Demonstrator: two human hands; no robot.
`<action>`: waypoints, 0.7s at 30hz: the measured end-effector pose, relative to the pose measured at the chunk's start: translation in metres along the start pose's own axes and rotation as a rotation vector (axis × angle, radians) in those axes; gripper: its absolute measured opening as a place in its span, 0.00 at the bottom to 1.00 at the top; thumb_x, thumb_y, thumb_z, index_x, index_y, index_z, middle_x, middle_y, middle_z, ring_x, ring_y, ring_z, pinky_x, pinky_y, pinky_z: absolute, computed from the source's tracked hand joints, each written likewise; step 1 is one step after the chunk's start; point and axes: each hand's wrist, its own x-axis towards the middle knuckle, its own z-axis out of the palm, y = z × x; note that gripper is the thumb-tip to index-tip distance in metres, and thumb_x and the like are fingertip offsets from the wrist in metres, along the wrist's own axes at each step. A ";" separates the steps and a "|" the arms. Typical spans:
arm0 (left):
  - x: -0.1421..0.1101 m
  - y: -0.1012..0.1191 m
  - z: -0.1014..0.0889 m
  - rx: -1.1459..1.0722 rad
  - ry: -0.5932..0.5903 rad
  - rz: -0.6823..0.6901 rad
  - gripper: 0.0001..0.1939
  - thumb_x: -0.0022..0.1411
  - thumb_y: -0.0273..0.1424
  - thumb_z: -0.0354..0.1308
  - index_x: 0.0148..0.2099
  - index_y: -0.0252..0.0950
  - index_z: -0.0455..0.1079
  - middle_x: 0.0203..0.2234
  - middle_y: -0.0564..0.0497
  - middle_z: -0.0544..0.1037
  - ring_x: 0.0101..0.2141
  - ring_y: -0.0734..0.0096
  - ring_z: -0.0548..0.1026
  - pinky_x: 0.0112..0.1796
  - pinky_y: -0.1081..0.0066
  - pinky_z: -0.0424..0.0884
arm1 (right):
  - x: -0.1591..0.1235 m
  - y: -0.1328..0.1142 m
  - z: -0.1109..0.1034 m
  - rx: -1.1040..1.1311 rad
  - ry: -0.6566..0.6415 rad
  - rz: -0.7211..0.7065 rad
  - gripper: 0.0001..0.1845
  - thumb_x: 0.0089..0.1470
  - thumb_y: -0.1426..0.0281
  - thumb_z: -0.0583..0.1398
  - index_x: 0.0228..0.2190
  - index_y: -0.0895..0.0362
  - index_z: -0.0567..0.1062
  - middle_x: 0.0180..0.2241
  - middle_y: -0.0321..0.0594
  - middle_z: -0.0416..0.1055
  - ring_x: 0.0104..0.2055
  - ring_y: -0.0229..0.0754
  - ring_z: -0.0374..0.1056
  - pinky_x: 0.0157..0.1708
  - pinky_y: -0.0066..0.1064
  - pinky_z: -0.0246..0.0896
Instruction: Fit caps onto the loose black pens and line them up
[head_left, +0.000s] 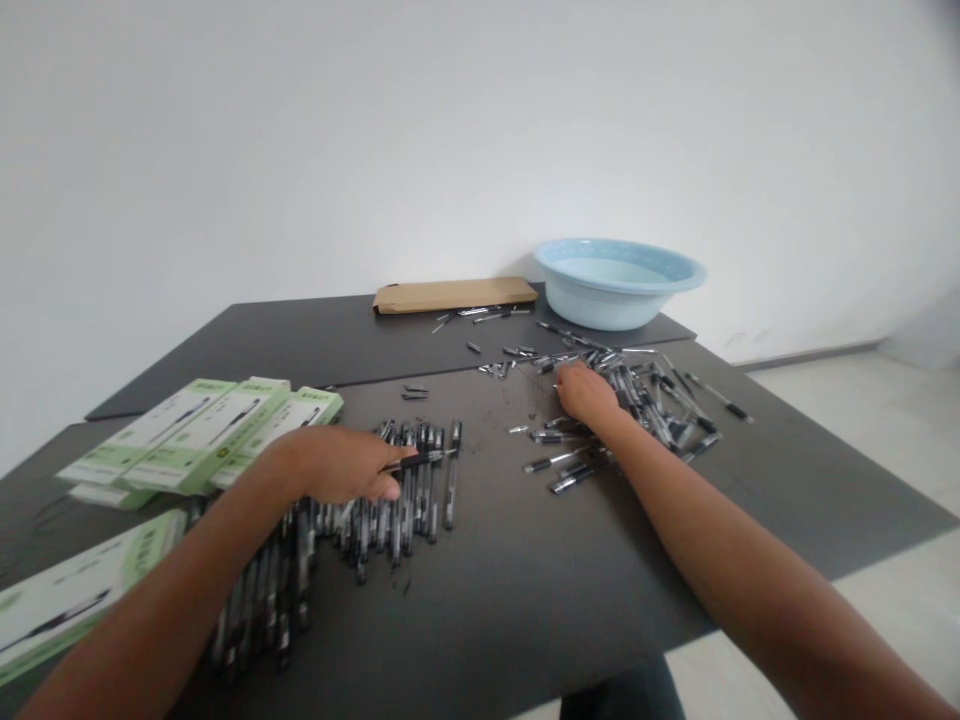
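Pen (411,462), pinched between the left hand's (341,465) thumb and fingers at eleven o'clock, could drop crosswise onto the lined-up pens (409,515) if that hold slackens; the right hand (589,395), by the loose heap (637,390) at one o'clock, hides its grip.

This looks like a plain room set up for hand assembly or packing, a small workshop rather than a home — though the bare surroundings leave the exact kind uncertain. A dark bench (480,560) made of joined tops runs under both hands. Loose pens and pen parts (645,400) heap around the right grip (589,392), and rows of pens (397,510) lie beneath and beside the left grip (349,465). Printed pen boxes (202,430) are stacked left of that grip. Beyond both grips stand a blank pale wall (450,130) and — right of the bench — a light, glossy floor (847,400).
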 end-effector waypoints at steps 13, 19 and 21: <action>0.003 0.000 0.001 -0.065 -0.022 0.043 0.28 0.64 0.36 0.46 0.63 0.30 0.55 0.43 0.39 0.77 0.41 0.57 0.74 0.36 0.68 0.67 | -0.002 0.010 -0.020 0.051 0.190 0.067 0.12 0.55 0.69 0.50 0.40 0.59 0.67 0.33 0.47 0.72 0.36 0.47 0.67 0.32 0.31 0.53; 0.003 0.000 0.000 -0.053 -0.025 0.049 0.27 0.64 0.36 0.46 0.62 0.29 0.56 0.44 0.39 0.77 0.42 0.58 0.74 0.36 0.69 0.68 | -0.003 0.011 -0.020 0.182 0.289 0.082 0.11 0.51 0.70 0.53 0.38 0.58 0.68 0.30 0.45 0.73 0.33 0.47 0.68 0.30 0.31 0.52; 0.003 0.001 -0.001 -0.058 -0.028 0.054 0.26 0.64 0.35 0.46 0.62 0.29 0.56 0.44 0.39 0.77 0.42 0.58 0.74 0.36 0.69 0.68 | -0.004 0.012 -0.020 0.267 0.337 0.090 0.12 0.51 0.71 0.52 0.39 0.58 0.68 0.30 0.46 0.74 0.33 0.47 0.69 0.32 0.31 0.54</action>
